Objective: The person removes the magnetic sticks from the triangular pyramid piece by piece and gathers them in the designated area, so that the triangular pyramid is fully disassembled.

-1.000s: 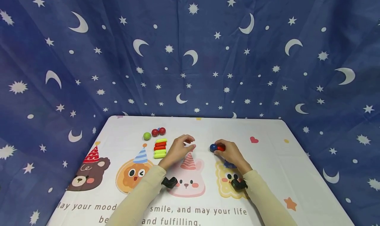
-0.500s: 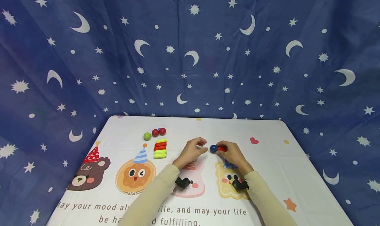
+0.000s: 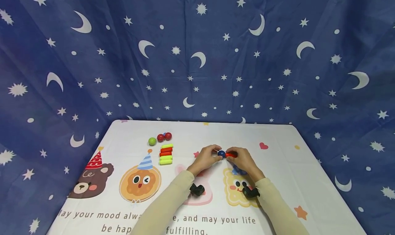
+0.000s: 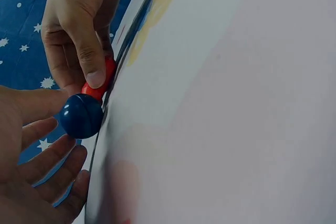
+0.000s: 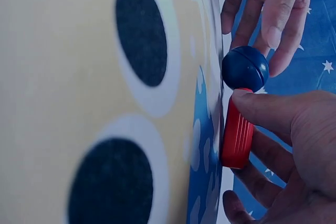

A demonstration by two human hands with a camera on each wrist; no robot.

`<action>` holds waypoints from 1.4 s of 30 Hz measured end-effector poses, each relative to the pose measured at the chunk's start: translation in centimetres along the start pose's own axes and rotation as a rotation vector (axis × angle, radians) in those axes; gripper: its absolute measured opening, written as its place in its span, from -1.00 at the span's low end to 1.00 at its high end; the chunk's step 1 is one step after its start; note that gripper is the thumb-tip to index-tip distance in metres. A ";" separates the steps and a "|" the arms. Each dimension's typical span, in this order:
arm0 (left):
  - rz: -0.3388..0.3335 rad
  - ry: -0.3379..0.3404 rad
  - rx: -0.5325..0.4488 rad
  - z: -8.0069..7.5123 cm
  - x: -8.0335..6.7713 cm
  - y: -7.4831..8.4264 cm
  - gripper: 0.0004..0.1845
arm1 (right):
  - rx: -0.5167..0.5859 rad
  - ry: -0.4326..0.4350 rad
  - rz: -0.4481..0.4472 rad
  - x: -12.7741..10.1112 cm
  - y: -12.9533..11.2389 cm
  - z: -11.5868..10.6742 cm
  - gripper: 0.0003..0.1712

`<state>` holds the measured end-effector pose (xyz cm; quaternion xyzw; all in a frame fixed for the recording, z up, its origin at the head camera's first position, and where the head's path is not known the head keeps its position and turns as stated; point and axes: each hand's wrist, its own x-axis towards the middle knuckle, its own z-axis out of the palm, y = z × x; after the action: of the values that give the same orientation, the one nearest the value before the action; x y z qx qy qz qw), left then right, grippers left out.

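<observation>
Right hand (image 3: 242, 160) pinching red stick (image 3: 230, 155) to steady it; left hand (image 3: 206, 157), fingers loosely spread, cupping blue ball (image 3: 221, 154) at stick's tip.

a staged play corner: cartoon tablecloth (image 3: 277, 180), starry blue backdrop (image 3: 197, 56).

The blue ball (image 5: 245, 68) looks like glossy, smooth plastic with a fine seam round its middle. Touching it, the red stick (image 5: 237, 136) is matt plastic with fine ribs. Under both, the bench (image 3: 277, 166) wears a smooth printed cloth; behind it hangs a soft, creased fabric curtain (image 3: 197, 56).
</observation>
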<state>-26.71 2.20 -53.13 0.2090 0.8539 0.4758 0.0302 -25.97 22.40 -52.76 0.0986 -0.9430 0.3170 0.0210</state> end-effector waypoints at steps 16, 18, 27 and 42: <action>-0.006 0.006 0.101 1.2 0.8 0.0 -0.61 | -0.001 -0.024 -0.010 0.0 0.7 -0.4 -0.72; -0.003 0.007 0.100 1.3 0.8 -0.1 -0.63 | 0.000 -0.022 -0.015 0.1 0.8 -0.4 -0.72; -0.004 -0.002 0.092 1.3 0.8 -0.3 -0.64 | 0.004 -0.021 -0.072 0.2 1.0 -0.4 -0.75; -0.036 0.046 0.035 0.6 0.4 -0.5 -0.62 | -0.009 -0.017 -0.022 0.2 1.2 -0.3 -0.74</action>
<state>-27.08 2.59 -53.79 0.1829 0.8661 0.4649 0.0153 -26.37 23.48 -53.22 0.1118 -0.9434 0.3118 0.0168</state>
